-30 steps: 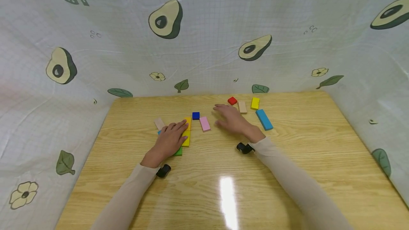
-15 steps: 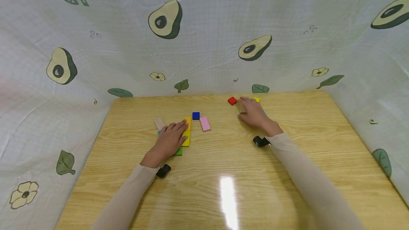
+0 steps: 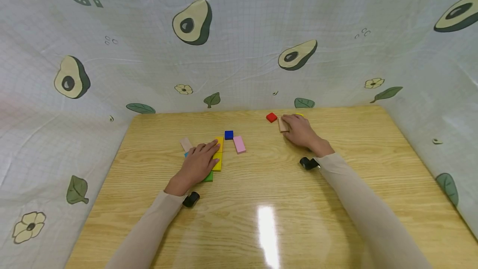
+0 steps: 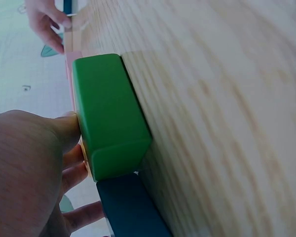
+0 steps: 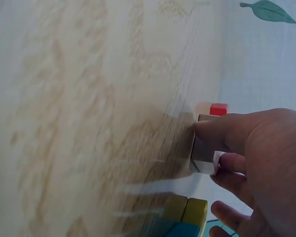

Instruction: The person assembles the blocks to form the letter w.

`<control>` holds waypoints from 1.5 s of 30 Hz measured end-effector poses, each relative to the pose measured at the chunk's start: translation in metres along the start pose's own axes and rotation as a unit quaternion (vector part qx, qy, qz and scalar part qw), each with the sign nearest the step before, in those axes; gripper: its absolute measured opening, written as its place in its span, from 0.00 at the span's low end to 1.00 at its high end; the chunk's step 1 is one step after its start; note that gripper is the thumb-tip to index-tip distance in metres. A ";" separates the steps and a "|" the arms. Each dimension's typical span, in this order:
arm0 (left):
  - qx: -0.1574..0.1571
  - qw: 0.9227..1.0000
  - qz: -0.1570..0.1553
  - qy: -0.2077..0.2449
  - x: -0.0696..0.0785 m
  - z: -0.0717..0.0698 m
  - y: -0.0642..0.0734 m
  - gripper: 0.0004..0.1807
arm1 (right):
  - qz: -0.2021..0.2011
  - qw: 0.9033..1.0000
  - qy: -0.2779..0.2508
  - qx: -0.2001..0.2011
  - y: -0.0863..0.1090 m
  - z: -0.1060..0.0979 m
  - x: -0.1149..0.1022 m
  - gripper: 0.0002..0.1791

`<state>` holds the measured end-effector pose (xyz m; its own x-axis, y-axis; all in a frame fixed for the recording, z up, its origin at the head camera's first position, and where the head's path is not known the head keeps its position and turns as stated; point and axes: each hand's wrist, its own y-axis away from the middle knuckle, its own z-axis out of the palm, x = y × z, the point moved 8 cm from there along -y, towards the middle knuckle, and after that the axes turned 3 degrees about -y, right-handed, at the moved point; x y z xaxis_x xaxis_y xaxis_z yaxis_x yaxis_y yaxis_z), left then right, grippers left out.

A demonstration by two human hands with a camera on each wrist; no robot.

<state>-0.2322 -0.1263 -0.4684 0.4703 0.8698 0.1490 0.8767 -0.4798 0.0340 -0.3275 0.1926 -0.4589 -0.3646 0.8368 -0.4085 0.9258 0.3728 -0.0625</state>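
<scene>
My left hand (image 3: 197, 163) lies spread over a group of toy blocks on the left, fingers extended across them. Two yellow blocks (image 3: 218, 164) show along its right side. A green block (image 4: 108, 108) and a darker blue block (image 4: 130, 207) stand end to end beside the fingers in the left wrist view. Farther right, my right hand (image 3: 298, 130) pinches a plain wooden block (image 3: 283, 125) between thumb and fingers. In the right wrist view the wooden block (image 5: 204, 148) still appears to rest on the table, partly covered by the thumb.
A small red block (image 3: 271, 117) sits just left of the wooden one. Near the table's middle lie a dark blue block (image 3: 229, 135) and a pink block (image 3: 239, 144). A yellow block (image 5: 195, 212) and a blue block (image 5: 183, 230) are beside the right hand. A patterned sheet backs the table.
My right hand has moved right from above the table's middle to the wooden block and taken hold of it, covering the blue block there. The left hand has stayed put.
</scene>
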 end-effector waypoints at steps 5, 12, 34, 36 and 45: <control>0.001 1.000 0.000 0.002 0.000 0.001 0.000 0.30 | 0.002 1.000 -0.006 -0.002 0.000 0.000 0.000 0.32; -0.002 1.000 0.001 -0.001 -0.001 0.003 0.000 0.30 | 0.003 1.000 -0.021 0.004 0.004 -0.001 -0.002 0.32; -0.001 1.000 -0.003 -0.001 -0.001 0.001 0.001 0.30 | -0.085 0.996 -0.025 -0.009 0.037 0.025 -0.082 0.33; -0.004 1.000 -0.004 0.000 -0.001 0.001 0.001 0.30 | -0.096 0.995 -0.023 -0.009 0.040 0.027 -0.090 0.33; 0.006 1.000 0.002 -0.001 0.001 -0.001 0.001 0.30 | -0.113 0.993 -0.032 -0.022 0.053 0.034 -0.114 0.31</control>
<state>-0.2311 -0.1264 -0.4675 0.4739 0.8682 0.1469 0.8760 -0.4818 0.0214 -0.2340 0.1034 -0.4471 -0.5546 0.7028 -0.4455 0.8149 0.5671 -0.1199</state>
